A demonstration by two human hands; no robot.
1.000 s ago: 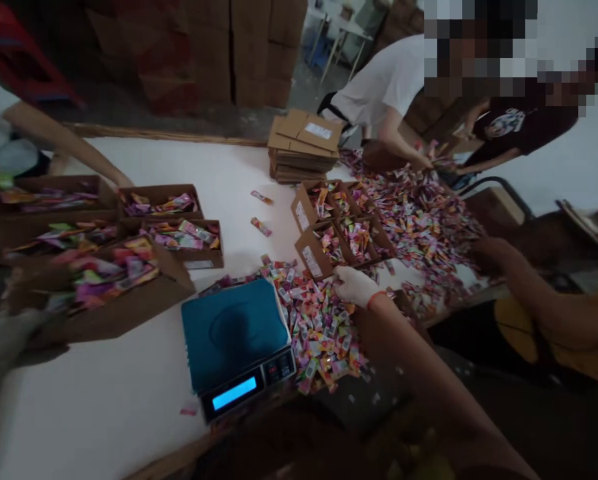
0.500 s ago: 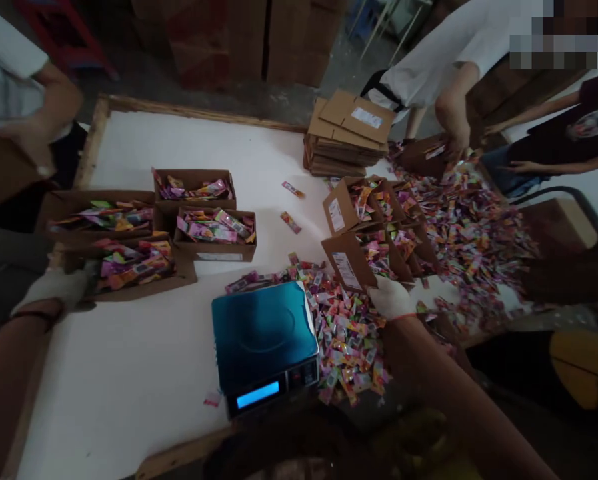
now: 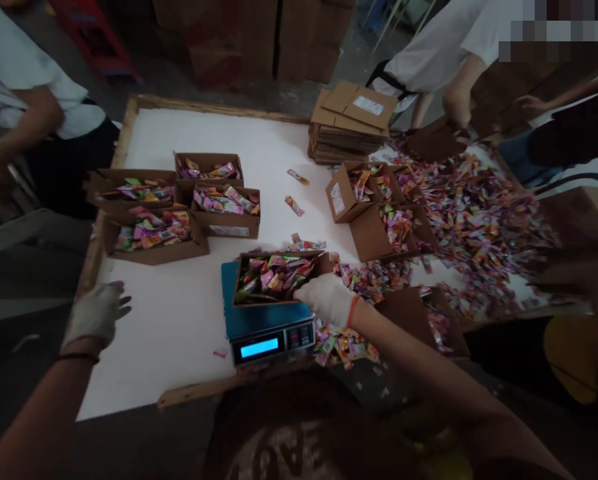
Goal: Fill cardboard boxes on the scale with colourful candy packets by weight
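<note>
A cardboard box point(image 3: 239, 299) full of colourful sachets sits on the blue platform of a digital scale point(image 3: 266, 337). My gloved right hand point(image 3: 327, 298) grips that box at its right end. My gloved left hand point(image 3: 97, 314) hovers with fingers spread over the table's left edge, holding nothing. A loose heap of sachets point(image 3: 351, 340) lies just right of the scale, under my right wrist.
Filled boxes point(image 3: 153, 235) stand at the left of the white table point(image 3: 179, 333), two more point(image 3: 369, 233) right of centre. Flat cartons point(image 3: 351, 120) are stacked at the back. A wide spread of sachets point(image 3: 479, 220) covers the right side. Other people stand at the left and back right.
My right hand has brought a filled box from the right cluster onto the scale, which was bare before. My left hand has let go of the left box and lifted to the table edge.
</note>
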